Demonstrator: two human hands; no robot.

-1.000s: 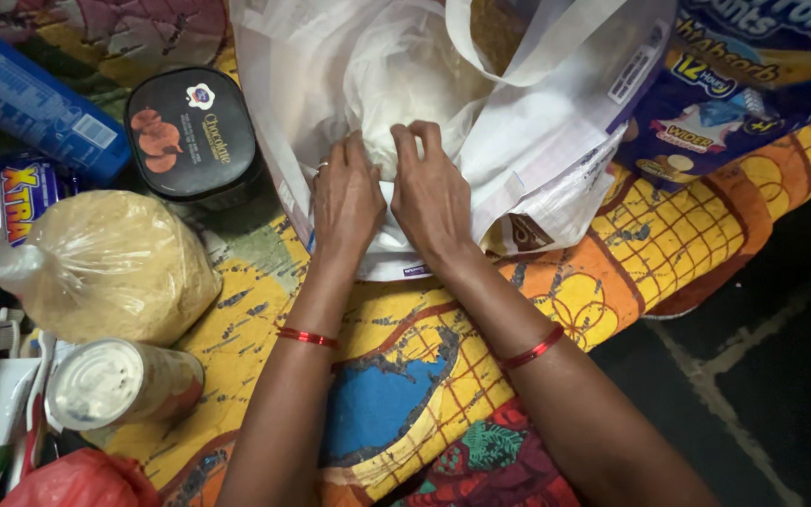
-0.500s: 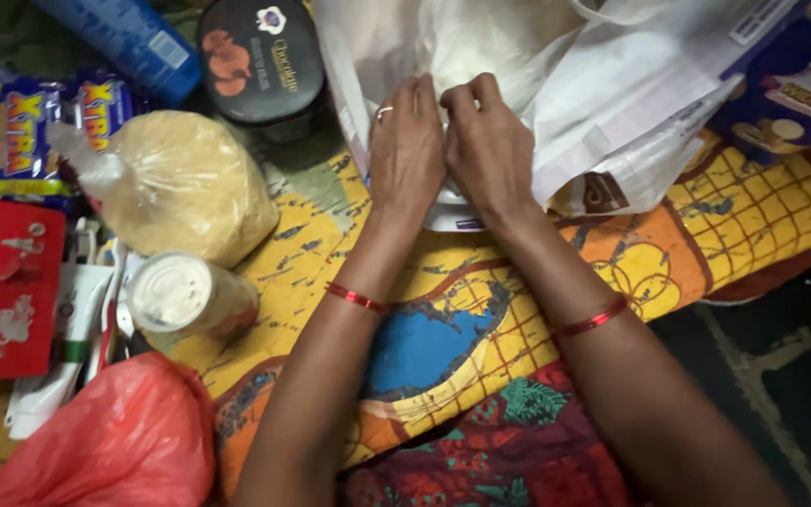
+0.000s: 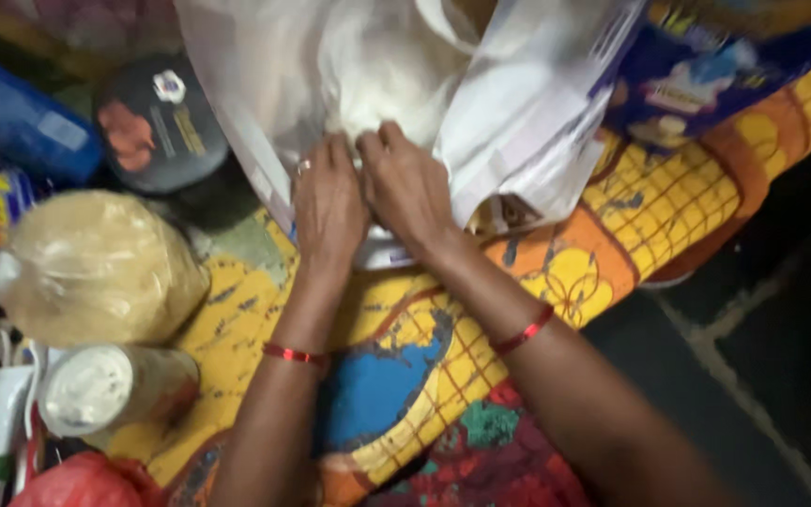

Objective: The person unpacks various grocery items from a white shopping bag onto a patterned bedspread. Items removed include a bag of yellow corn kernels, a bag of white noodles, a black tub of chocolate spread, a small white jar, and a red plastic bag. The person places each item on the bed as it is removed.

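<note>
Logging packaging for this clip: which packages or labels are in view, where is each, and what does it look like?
White plastic bag: top centre, crumpled, under both hands.
Black tub: upper left, rounded, orange picture on lid.
Blue tube: far left, long, pale label.
Clear bag: left, bulging, tan grain.
Jar: lower left, lying down, white lid.
Purple pack: upper right, soft, yellow trim.
Red bag: bottom left.

Both forearms are bare, with no sleeves in view. A thin red bangle [image 3: 295, 355] circles the left wrist and another red bangle [image 3: 525, 330] the right wrist. The left hand [image 3: 328, 208] wears a small ring [image 3: 303, 166] on one finger.
</note>
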